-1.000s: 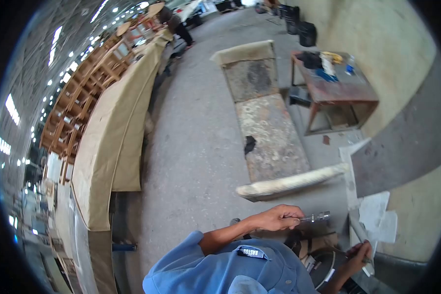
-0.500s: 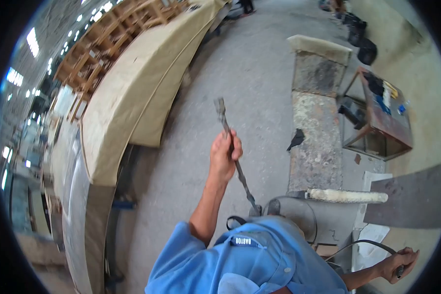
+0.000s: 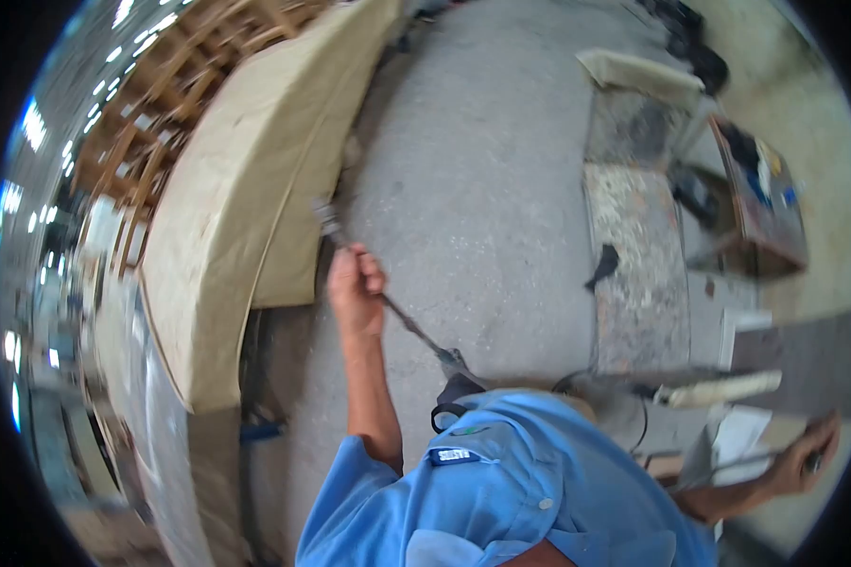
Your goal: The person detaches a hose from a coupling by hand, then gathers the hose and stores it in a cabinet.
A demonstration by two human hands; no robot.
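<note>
My left hand (image 3: 355, 295) is wrapped round a long, thin, dark rod-like piece (image 3: 408, 324). Its wider greyish end sticks out above the fist, and its lower end reaches down beside my shoe. At the lower right, my right hand (image 3: 802, 455) is closed on a dark round-ended strip (image 3: 812, 462), blurred by motion. A thin length runs back from that hand towards my body. Whether the two held pieces join is hidden behind my blue shirt (image 3: 501, 482).
A long beige-covered bench (image 3: 232, 189) with wooden frames (image 3: 170, 85) runs along the left. On the right lies a worn, stained board (image 3: 638, 274) with a black scrap (image 3: 603, 266). A brown metal stand (image 3: 771, 222) and a pale padded roller (image 3: 719, 389) are beyond it.
My left hand has moved left with the rod-like piece, which now leans further left. My right hand has risen and gone slightly outward with the strip. The whole view has shifted a little.
</note>
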